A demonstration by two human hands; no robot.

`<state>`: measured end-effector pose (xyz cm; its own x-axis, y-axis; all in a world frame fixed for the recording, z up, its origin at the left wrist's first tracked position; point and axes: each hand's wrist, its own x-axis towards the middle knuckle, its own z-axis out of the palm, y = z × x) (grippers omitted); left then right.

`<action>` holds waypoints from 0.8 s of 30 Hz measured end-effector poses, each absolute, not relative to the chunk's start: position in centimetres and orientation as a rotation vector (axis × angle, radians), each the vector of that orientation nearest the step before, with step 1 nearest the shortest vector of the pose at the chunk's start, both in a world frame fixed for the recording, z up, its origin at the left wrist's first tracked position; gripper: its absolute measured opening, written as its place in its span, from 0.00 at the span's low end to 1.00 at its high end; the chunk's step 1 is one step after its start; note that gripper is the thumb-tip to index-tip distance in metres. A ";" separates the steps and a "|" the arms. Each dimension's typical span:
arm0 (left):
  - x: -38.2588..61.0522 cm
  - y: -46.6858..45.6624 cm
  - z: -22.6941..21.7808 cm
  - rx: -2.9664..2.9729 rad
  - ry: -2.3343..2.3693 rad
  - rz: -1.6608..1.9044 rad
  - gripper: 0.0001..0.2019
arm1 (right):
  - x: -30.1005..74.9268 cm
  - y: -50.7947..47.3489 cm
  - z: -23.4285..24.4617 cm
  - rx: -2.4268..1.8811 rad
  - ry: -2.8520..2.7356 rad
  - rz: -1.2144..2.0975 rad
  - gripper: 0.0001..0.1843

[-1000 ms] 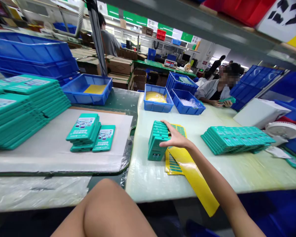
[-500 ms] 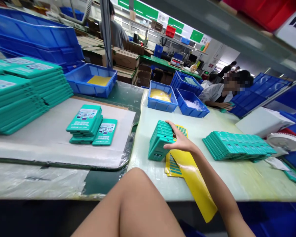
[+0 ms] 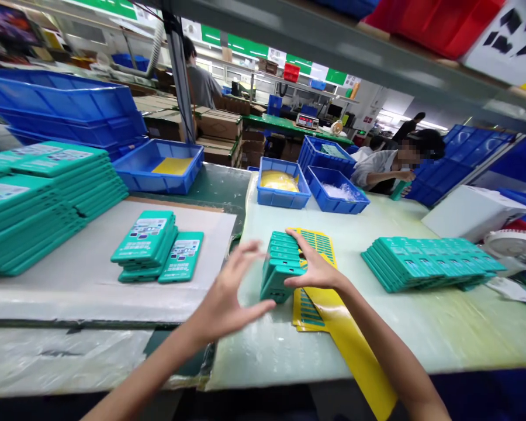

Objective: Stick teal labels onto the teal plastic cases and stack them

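Moved since prev. frame: L hand now in view, raised at L side of row of teal packs; fingers apart (motion-blurred, contact can't be told). R hand: fingers clamped on same row, thumb at near end, tips at far end. Row: on pale desk, beside yellow slotted sheet & yellow strip, latter overhanging near edge. Farther R: second teal row, leaning.

right fingers around teal packs
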<state>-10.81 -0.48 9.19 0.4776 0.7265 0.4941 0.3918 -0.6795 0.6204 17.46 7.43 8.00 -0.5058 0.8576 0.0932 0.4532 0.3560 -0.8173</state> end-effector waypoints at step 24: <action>-7.1 8.8 -1.8 2.056 0.957 0.986 0.71 | 26.6 11.5 -0.2 -1.703 -1.633 0.567 0.13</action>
<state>-7.09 8.85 -1.82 0.4489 0.8213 0.3520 0.3273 -0.5177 0.7905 26.59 11.49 -0.19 0.1091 0.9821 0.1535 0.6759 0.0399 -0.7359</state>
